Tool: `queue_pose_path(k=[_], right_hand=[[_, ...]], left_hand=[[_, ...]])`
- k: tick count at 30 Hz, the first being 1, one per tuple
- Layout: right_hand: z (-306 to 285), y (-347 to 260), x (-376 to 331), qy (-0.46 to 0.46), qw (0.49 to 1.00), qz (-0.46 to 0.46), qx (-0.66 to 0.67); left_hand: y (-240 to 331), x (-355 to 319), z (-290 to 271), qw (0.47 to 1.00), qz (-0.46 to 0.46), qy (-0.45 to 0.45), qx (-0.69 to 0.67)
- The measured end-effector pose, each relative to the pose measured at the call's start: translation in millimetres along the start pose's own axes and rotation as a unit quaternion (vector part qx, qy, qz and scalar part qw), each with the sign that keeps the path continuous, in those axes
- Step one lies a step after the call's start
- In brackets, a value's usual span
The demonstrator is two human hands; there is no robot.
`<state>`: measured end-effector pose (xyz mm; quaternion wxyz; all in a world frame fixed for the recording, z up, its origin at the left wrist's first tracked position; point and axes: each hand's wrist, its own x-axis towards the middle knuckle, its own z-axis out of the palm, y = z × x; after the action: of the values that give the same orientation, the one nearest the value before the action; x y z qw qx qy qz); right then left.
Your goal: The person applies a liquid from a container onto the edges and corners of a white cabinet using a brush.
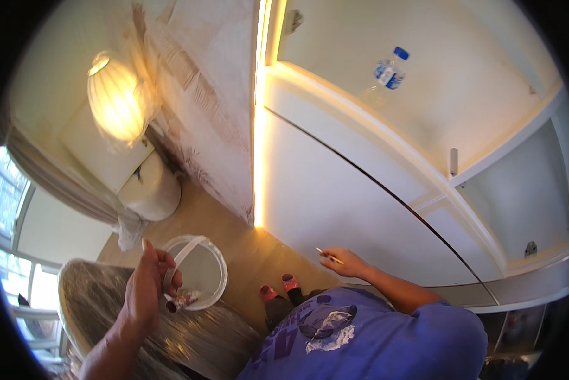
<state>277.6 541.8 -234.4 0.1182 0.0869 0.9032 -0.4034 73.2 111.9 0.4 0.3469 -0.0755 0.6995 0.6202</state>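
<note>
My left hand is closed round the flat white handle of a white plastic bucket, with the thumb pointing up. A crumpled, stained bit of material shows in the bucket, beside its near rim; its kind is unclear. My right hand pinches a thin pencil-like stick with a pale tip. That hand is close to the lower part of a white cabinet panel; whether it touches the panel I cannot tell.
A clear bottle with a blue cap stands in the open cabinet compartment. A glowing light strip runs up the cabinet's edge. At left are a lit lamp, a round white stand and plastic-wrapped furniture.
</note>
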Motion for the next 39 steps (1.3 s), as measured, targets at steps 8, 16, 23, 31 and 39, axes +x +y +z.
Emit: queue_pose_path(k=[8,16,23,31,39], right_hand=[[-39.7,-264.1,47.6,0.021,0.951,-0.298,0.084],[19.9,-311.6,108.6,-0.224,0.86,-0.435,-0.142],[82.2,-317.0,151.6,-0.291,0.828,-0.457,-0.145],[83.5,-347.4,148.7,-0.313,0.887,-0.335,-0.057],[78.1,-357.3,156.2,-0.378,0.881,-0.264,-0.104]], left_hand=[[-3.2,7.9,-6.7,0.996,0.0,-0.043,0.08],[3.2,-3.2,-2.2,0.989,0.024,-0.045,0.142],[3.3,-3.3,-2.6,0.982,0.071,-0.066,0.162],[5.7,-7.8,-3.1,0.984,0.061,-0.057,0.156],[6.2,-6.8,-4.0,0.985,0.072,-0.061,0.146]])
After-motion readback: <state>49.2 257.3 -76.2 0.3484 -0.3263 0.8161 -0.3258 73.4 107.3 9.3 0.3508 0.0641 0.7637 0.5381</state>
